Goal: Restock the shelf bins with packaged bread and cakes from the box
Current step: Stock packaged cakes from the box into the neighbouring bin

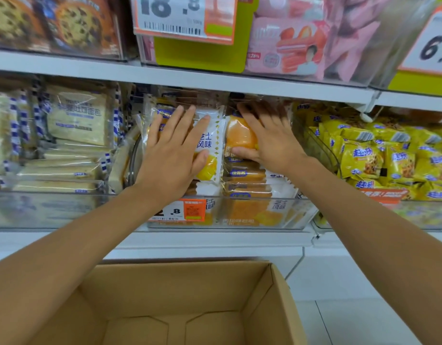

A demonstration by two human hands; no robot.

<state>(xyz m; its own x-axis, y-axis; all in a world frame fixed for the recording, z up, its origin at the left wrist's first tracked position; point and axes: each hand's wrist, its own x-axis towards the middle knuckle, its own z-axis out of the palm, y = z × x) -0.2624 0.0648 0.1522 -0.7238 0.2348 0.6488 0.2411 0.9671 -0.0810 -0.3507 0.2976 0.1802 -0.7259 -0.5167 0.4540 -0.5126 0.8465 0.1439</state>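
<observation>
A clear plastic shelf bin (299,212) in the middle holds stacked packets of orange cake in clear and white wrappers. My left hand (172,150) lies flat with straight fingers on the top left packet (210,143), thumb against its side. My right hand (267,143) presses on the top right packet (239,135), fingers spread, thumb along its front edge. The brown cardboard box (180,305) stands open below the shelf, and no packets show in the part of its inside that I see.
A bin of white sliced-bread packets (75,120) sits to the left, a bin of small yellow snack packets (379,155) to the right. The upper shelf holds cookie packs (65,23), pink packets (284,46) and price cards. An orange price tag (180,210) hangs on the middle bin.
</observation>
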